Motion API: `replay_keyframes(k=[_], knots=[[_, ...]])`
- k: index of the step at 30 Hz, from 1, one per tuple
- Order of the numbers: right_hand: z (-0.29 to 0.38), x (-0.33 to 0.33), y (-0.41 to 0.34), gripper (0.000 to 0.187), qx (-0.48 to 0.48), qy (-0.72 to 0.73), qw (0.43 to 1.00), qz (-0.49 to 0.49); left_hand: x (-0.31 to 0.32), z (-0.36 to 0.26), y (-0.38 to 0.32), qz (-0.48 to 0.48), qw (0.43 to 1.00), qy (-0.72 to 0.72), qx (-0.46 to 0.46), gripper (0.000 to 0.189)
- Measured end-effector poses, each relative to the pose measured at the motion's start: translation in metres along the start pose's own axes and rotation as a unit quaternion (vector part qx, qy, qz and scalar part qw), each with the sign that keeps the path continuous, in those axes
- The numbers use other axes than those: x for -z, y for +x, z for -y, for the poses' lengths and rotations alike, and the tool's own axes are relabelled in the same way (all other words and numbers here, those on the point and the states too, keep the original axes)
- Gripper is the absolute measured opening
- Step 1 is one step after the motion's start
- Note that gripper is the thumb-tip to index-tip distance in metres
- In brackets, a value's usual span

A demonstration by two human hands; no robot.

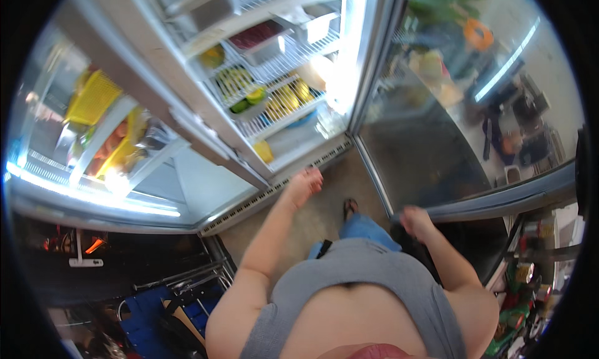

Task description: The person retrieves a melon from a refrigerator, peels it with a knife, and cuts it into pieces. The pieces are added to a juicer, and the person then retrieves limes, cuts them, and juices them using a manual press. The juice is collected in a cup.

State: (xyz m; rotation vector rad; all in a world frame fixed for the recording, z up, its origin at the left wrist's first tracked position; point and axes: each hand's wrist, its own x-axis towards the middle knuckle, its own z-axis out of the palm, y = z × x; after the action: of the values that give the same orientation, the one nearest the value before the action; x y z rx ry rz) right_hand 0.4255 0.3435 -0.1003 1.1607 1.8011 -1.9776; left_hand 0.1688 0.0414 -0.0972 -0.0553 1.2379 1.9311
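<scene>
My left hand [304,186] hangs in front of the bottom sill of a lit upright refrigerator, fingers curled; whether it holds something is hard to tell. At the edge of the refrigerator's swung-out glass door [421,139] is my right hand [416,223], loosely curled against or close to the frame. Inside, wire shelves [276,64] carry a tub of dark red food [257,35], a tray with green produce [255,97] and yellow produce [290,97]. A yellow item [263,151] lies on the refrigerator floor.
Left of the open section, a second glass door [107,157] covers yellow baskets [93,97]. Folded blue chairs [145,312] lean at lower left. Crowded shelves [519,284] stand at lower right. A sandaled foot [350,207] is on the floor before the refrigerator.
</scene>
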Motion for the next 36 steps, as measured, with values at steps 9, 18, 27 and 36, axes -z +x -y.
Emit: replay_keyframes(k=[9, 18, 27, 36], knots=[[0.286, -0.140, 0.305, 0.063, 0.257, -0.132, 0.957, 0.033, 0.018, -0.116, 0.288, -0.159, 0.987, 0.010, -0.020, 0.051], [0.330, -0.188, 0.450, 0.073, 0.220, 0.024, 0.966, -0.134, 0.044, -0.151, 0.445, -0.125, 0.991, 0.001, -0.047, 0.081], [0.311, -0.215, 0.460, 0.081, 0.353, 0.044, 0.923, -0.144, 0.037, -0.132, 0.437, -0.075, 0.971, -0.159, -0.162, 0.066], [0.237, -0.207, 0.224, 0.046, 0.409, -0.101, 0.877, -0.231, 0.001, -0.067, 0.245, -0.133, 0.933, -0.082, -0.323, 0.062]])
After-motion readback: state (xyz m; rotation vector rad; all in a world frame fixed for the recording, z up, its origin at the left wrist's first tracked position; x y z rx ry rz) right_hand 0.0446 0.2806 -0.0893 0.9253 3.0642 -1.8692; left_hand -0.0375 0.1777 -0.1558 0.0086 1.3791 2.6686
